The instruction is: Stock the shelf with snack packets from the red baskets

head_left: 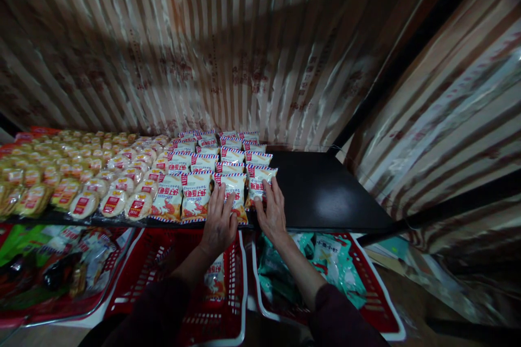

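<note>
Both my hands reach to the front edge of a black shelf. My left hand lies against the lower front of a snack bag with red lettering and a striped top edge, its fingers stretched out. My right hand rests on the lower right part of the end snack bag, fingers extended and thumb apart. Each hand hides part of its bag. More matching bags stand in rows behind and to the left, among them a front-row snack bag.
Left of the bags sit rows of wrapped round crackers and yellowish packets. Below the shelf are a red basket holding a snack bag, another with teal packets, and a third with mixed packages. Striped sheeting hangs behind.
</note>
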